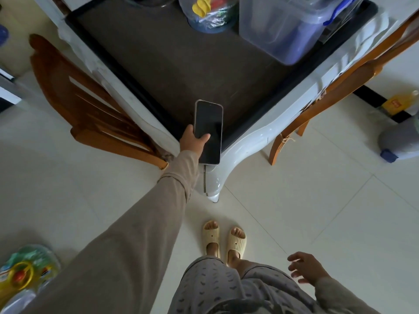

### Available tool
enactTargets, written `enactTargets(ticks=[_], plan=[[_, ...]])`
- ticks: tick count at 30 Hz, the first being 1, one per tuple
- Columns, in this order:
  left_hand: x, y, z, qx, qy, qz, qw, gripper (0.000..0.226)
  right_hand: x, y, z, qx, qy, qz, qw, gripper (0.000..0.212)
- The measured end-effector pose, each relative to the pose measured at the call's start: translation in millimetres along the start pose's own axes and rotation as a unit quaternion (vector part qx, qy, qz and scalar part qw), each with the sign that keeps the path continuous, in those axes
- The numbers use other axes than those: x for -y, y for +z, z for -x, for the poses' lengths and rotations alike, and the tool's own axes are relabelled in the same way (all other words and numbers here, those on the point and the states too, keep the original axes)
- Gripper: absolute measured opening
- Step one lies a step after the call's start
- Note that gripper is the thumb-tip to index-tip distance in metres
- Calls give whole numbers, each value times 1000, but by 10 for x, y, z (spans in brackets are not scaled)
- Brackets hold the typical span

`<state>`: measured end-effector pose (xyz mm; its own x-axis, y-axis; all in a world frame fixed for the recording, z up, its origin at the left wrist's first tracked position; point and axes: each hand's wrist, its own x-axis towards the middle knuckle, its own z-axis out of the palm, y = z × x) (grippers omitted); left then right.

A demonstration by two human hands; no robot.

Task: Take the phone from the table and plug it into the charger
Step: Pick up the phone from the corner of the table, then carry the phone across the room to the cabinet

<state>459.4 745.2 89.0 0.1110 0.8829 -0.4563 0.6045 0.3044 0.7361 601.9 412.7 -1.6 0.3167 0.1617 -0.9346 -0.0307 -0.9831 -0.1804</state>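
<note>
A black phone point(209, 130) with a dark screen and pale rim is held over the near corner of the dark-topped table point(172, 64). My left hand point(192, 141) is stretched forward and grips the phone's left edge, thumb across the screen. The phone's lower end sticks out past the table corner. My right hand point(305, 267) hangs low at my side, fingers spread, holding nothing. No charger or cable can be made out for certain.
A clear plastic storage box point(285, 30) and a bag of coloured items point(209, 13) stand at the table's far side. Wooden chairs sit at the left point(90, 105) and right point(335, 87). My feet in pale slippers point(224, 239) stand on white tiles. A colourful toy point(22, 270) lies bottom left.
</note>
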Motion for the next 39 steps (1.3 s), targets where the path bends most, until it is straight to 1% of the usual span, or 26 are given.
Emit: enactTargets(ticks=[3,5,8,11,13,15,17,18,20,22,23,26,29,31,33,35,37,39], plan=[[116,-28,216,13,51,-41,998,38,80,39,-43,5,-15,13,1000,17],[268,-67,383,38,78,-40,995,34,128,71,-58,11,-24,24,999,16],[592,-126,718,105,82,-36,990,30,152,95,-32,18,-31,26,999,12],[925,-142,939,165,68,-93,980,28,120,88,32,19,-44,14,999,11],[1134,-136,975,200,55,-159,965,30,70,56,99,8,-53,-14,998,11],[1343,-121,961,238,47,-226,944,27,-17,18,159,-14,-56,-61,996,10],[1530,-112,921,269,46,-287,918,17,-154,-4,227,-41,-53,-145,987,10],[1600,-114,896,279,46,-314,906,16,-238,6,272,-55,-49,-194,978,10],[1693,-130,837,293,49,-361,884,24,-437,82,386,-80,-36,-291,953,10],[1742,-154,789,303,58,-405,861,43,-669,277,525,-104,-15,-375,921,10],[1751,-159,762,308,66,-416,853,46,-779,411,586,-113,-3,-408,906,11],[1713,-99,687,324,91,-442,831,45,-1070,903,754,-121,45,-500,857,25],[1608,99,698,341,117,-462,810,56,-1347,1446,900,-128,88,-591,791,31],[1510,308,758,356,160,-490,779,54,-1525,1802,981,-136,110,-646,743,29],[1395,558,877,375,202,-500,754,48,-1686,2147,1049,-140,139,-677,709,19],[1273,830,1061,400,236,-489,738,45,-1826,2442,1094,-144,172,-696,683,11],[1168,1104,1291,430,263,-461,731,40,-1954,2663,1125,-147,195,-711,659,10],[1100,1363,1546,449,289,-455,713,32,-2076,2790,1150,-154,214,-721,641,10]])
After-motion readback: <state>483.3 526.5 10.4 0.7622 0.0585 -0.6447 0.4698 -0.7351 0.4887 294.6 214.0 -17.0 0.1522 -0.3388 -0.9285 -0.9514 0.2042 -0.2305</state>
